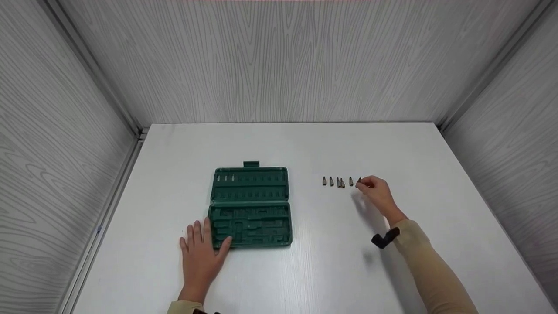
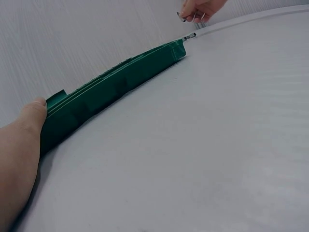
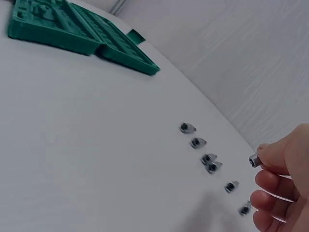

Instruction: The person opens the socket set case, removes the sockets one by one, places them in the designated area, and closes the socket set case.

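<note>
A green plastic case (image 1: 250,202) lies unfolded on the table, its moulded slots facing up. Three small metal pieces (image 1: 225,178) sit at the left of its upper row. My left hand (image 1: 200,257) rests with fingers spread along the case's left side, the thumb over its front corner. To the right, my right hand (image 1: 377,194) pinches a small metal socket (image 3: 255,160) between thumb and fingers, its hollow end showing. Several more sockets (image 3: 231,186) lie in a loose row beside and below this hand, two of them touching each other.
The white table (image 1: 322,270) carries the case and sockets. Grey wood-grain panels (image 1: 283,61) stand at the back and both sides. A latch tab (image 1: 251,164) sticks out from the case's far edge.
</note>
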A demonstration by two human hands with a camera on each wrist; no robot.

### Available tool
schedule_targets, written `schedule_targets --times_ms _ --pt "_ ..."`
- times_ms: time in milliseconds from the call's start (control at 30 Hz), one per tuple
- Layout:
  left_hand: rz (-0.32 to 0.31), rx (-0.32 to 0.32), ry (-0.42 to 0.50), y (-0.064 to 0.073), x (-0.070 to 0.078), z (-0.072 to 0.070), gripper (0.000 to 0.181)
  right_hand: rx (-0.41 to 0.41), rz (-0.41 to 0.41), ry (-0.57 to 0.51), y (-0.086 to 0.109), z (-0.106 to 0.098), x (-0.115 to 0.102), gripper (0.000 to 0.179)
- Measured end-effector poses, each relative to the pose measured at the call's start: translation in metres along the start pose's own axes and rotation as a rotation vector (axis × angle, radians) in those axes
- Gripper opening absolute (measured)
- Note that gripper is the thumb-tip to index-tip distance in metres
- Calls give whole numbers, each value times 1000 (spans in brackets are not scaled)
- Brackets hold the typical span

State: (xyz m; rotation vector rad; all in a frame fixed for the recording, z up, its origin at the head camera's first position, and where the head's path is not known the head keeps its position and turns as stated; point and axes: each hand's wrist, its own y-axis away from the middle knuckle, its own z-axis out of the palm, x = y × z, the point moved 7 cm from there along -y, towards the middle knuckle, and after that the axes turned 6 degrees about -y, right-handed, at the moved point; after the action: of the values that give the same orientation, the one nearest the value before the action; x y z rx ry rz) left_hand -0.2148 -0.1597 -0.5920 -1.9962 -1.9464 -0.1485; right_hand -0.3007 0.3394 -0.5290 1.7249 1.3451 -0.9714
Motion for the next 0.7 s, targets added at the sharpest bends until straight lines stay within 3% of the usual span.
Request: schedule_targets --times_ms 267,567,700 --pt "-9 2 16 0 -1 -2 93 -19 66 23 -18 -29 19 33" --pt "-5 -1 7 1 0 0 94 -62 174 228 -30 -34 34 31" --pt "-6 -5 9 0 0 -1 93 -53 192 247 -32 -33 37 30"
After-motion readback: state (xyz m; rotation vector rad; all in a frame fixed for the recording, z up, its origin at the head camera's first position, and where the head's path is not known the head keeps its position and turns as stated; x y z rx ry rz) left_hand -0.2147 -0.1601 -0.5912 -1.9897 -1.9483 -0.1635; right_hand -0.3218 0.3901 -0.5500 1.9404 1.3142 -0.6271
